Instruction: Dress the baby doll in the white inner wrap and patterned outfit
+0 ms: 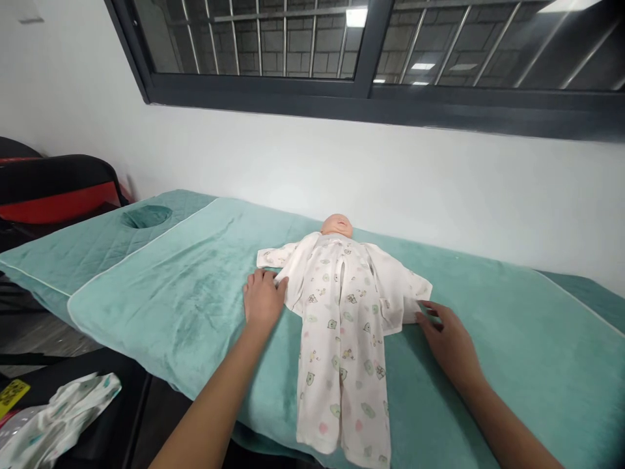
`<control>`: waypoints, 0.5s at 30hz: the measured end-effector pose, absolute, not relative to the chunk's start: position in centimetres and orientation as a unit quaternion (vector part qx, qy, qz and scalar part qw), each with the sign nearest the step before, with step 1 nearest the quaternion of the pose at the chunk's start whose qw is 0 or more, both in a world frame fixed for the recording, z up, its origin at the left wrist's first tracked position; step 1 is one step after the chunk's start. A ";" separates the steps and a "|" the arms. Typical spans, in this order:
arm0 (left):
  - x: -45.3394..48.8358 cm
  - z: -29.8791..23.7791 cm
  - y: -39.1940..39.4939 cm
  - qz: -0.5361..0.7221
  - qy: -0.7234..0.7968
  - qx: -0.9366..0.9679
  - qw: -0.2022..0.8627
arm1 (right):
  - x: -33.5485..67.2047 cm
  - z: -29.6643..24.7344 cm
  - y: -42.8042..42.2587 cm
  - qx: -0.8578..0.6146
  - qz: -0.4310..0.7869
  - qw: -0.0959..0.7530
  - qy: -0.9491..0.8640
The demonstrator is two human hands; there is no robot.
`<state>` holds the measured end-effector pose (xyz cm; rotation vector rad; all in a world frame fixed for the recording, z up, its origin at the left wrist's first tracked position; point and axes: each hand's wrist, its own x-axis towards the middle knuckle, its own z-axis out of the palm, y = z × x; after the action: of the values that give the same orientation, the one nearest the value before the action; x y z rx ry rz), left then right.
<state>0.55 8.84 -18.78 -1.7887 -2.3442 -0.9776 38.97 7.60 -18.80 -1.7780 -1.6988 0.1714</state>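
A baby doll (336, 226) lies on its back on a teal towel (195, 286), dressed in a white printed romper (342, 326) whose legs hang over the near edge. My left hand (262, 301) rests flat on the towel with its fingertips touching the edge of the romper's left sleeve. My right hand (446, 342) lies on the towel with its fingers reaching the hem of the right sleeve. Neither hand clearly grips the cloth; the fingers look spread.
The towel covers a teal padded table (97, 238) with a round face hole (145, 215) at the left. A black and red chair (53, 189) stands at far left. Printed white cloth (58, 417) lies on a dark surface at bottom left. A white wall and barred window are behind.
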 end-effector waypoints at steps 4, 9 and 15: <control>0.7 -18.9 8.5 -0.314 -0.752 -0.580 0.010 | 39.8 -18.4 10.8 -0.741 0.082 0.274 -0.607; -0.1 -18.9 8.6 -0.462 -0.702 -0.519 -0.158 | 37.8 -16.6 11.7 -0.713 0.174 0.309 -0.605; 3.2 -13.8 9.3 -0.623 -0.568 -0.490 -0.223 | 31.2 -9.2 10.5 -0.511 0.408 0.523 -0.546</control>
<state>3.17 9.26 -13.78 -1.8048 -2.0924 -2.2926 31.15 10.53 -9.24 -1.2238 -1.3076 0.9764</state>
